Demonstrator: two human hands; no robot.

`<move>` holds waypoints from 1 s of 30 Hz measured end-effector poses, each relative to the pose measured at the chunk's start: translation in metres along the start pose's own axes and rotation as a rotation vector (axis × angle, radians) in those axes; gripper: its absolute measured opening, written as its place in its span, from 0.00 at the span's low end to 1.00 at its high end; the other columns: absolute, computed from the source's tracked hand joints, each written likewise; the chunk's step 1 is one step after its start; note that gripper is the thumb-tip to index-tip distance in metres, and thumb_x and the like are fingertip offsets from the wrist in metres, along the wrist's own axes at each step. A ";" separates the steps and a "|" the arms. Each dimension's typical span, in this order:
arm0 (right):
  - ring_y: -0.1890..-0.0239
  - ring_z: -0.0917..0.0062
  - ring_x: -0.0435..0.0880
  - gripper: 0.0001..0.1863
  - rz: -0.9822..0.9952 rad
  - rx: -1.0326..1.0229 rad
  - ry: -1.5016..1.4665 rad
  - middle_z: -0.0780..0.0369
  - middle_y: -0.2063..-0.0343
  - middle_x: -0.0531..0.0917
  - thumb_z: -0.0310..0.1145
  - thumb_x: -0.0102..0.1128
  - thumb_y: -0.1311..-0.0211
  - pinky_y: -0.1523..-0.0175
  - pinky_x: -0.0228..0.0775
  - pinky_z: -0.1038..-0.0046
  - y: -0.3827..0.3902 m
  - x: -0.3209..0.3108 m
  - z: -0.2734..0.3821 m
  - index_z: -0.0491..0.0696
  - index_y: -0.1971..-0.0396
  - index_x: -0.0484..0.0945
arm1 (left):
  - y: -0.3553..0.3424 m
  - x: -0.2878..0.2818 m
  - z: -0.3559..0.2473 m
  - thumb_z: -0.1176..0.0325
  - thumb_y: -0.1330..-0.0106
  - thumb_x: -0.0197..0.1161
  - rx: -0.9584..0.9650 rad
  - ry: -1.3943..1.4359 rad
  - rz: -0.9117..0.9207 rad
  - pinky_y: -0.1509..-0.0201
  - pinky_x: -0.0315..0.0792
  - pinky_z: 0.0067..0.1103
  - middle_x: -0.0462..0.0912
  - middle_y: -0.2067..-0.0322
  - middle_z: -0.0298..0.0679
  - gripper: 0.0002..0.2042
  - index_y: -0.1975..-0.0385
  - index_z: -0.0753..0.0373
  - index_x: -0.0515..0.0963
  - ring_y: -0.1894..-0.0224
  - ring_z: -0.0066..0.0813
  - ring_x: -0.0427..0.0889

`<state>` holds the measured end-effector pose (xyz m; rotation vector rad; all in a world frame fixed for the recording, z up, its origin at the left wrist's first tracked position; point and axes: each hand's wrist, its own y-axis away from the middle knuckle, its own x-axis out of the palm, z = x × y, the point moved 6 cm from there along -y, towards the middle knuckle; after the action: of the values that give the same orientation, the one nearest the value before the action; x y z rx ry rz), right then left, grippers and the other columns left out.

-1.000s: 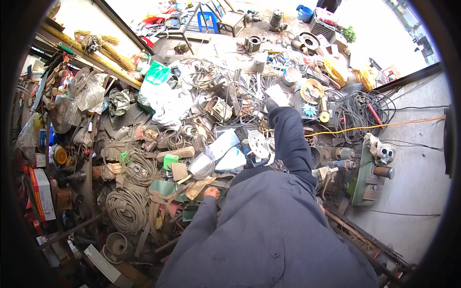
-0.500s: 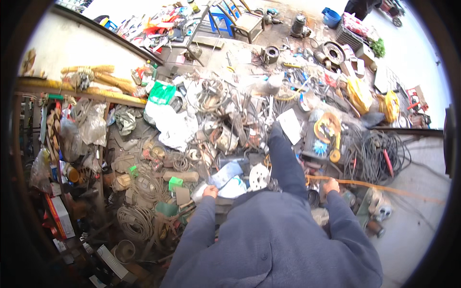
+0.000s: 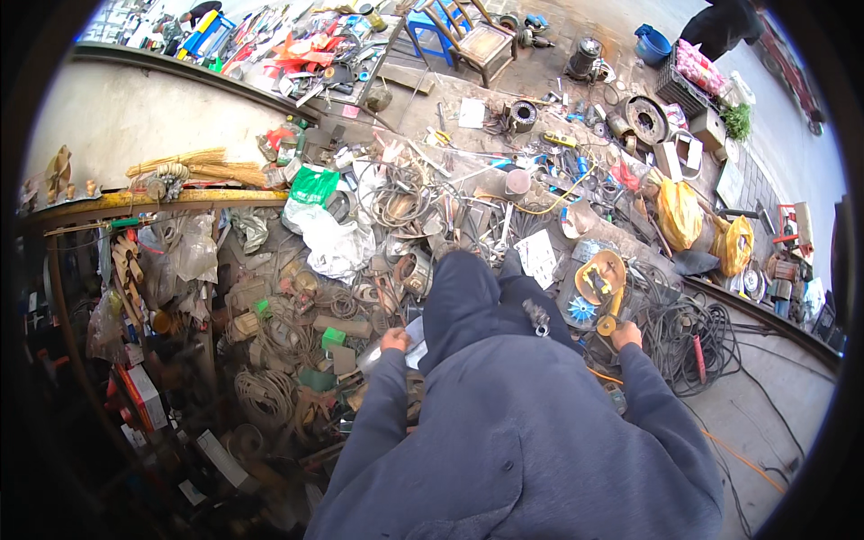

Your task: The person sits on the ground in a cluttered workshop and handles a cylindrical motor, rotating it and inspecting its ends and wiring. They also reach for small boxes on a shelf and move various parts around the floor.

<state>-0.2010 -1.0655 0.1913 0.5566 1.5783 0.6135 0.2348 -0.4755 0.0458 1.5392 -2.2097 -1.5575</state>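
Note:
My left hand (image 3: 394,339) is curled closed beside a pale blue-white sheet (image 3: 416,340), low over the heaped parts. Nothing sticks out of its fist. On the other side, my right hand (image 3: 626,336) is also closed, near a yellow-brown curved part with a round end (image 3: 608,322) and a bundle of black cable (image 3: 697,337). No object shows in its fingers. Between my hands, my dark-trousered legs (image 3: 461,292) reach forward over the clutter, with a bunch of keys (image 3: 537,317) hanging at my waist. The palms are hidden.
Coiled wire (image 3: 267,396), a white plastic bag (image 3: 331,241) and a paper sheet (image 3: 537,257) lie among scrap. A metal-edged rail (image 3: 760,322) runs at right. An orange cord (image 3: 742,463) crosses the floor. Farther off are a wooden chair (image 3: 484,43) and a person (image 3: 723,27).
My view has shifted forward and turned. One leg has swung forward on the left, covering the white holed disc. My right hand now appears beside the yellow-brown part; both hands stay closed.

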 end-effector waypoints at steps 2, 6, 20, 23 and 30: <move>0.50 0.51 0.87 0.20 -0.026 -0.007 0.036 0.46 0.58 0.88 0.43 0.71 0.43 0.44 0.79 0.55 0.000 -0.013 0.009 0.43 0.58 0.87 | 0.029 0.013 0.019 0.71 0.36 0.63 -0.163 0.080 0.030 0.67 0.81 0.27 0.89 0.68 0.46 0.12 0.57 0.70 0.84 0.70 0.31 0.88; 0.50 0.51 0.87 0.20 -0.010 -0.034 0.060 0.45 0.58 0.88 0.42 0.72 0.43 0.44 0.79 0.55 -0.007 -0.026 0.021 0.40 0.60 0.86 | 0.070 0.036 -0.005 0.70 0.35 0.62 -0.229 -0.173 0.026 0.68 0.81 0.27 0.89 0.70 0.44 0.10 0.59 0.67 0.85 0.72 0.31 0.88; 0.49 0.44 0.84 0.19 -0.239 -0.092 0.003 0.38 0.58 0.85 0.36 0.59 0.47 0.41 0.75 0.52 -0.233 -0.144 0.214 0.37 0.61 0.83 | -0.209 0.103 -0.178 0.77 0.35 0.58 -0.205 0.318 0.164 0.77 0.70 0.22 0.82 0.74 0.41 0.07 0.59 0.68 0.79 0.79 0.28 0.77; 0.51 0.45 0.85 0.18 -0.233 -0.214 0.121 0.41 0.59 0.86 0.38 0.59 0.43 0.44 0.76 0.49 -0.273 -0.182 0.328 0.39 0.60 0.83 | -0.270 0.084 -0.219 0.73 0.36 0.63 -0.247 0.514 0.200 0.73 0.75 0.23 0.84 0.72 0.41 0.10 0.58 0.68 0.82 0.75 0.28 0.81; 0.50 0.46 0.85 0.18 -0.231 -0.010 0.074 0.41 0.59 0.86 0.37 0.62 0.44 0.43 0.76 0.52 -0.246 -0.224 0.301 0.39 0.61 0.84 | -0.390 0.073 -0.362 0.74 0.31 0.62 -0.047 0.268 0.136 0.74 0.74 0.24 0.83 0.71 0.39 0.11 0.50 0.67 0.76 0.75 0.28 0.80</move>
<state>0.1195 -1.3785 0.1701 0.3405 1.6800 0.4710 0.6528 -0.7834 -0.0911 1.4536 -2.0670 -1.2735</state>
